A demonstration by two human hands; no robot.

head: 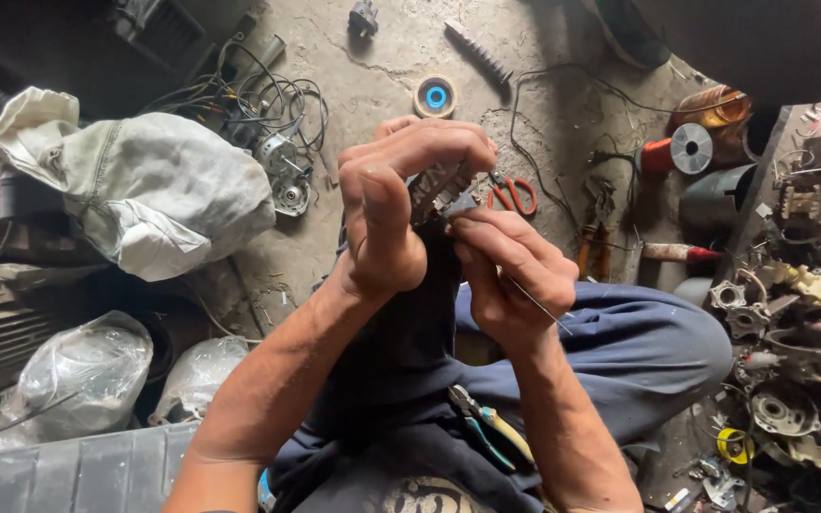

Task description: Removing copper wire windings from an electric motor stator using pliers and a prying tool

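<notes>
My left hand (393, 211) is wrapped around a small metal motor part (436, 190), holding it up in front of me above my lap. My right hand (510, 275) pinches the lower edge of that part with its fingertips and holds a thin wire or needle (539, 306) that trails down to the right. Most of the part is hidden behind my left fingers. A pair of pliers (486, 427) with green and yellow handles lies on my lap between my forearms.
On the concrete floor lie red-handled scissors (515, 195), a tape roll (435, 96), copper wire spools (681, 150), a screwdriver (678, 253) and tangled cables (273, 104). A cloth sack (140, 185) and plastic bags (87, 370) sit left. Motor parts (791, 323) crowd the right.
</notes>
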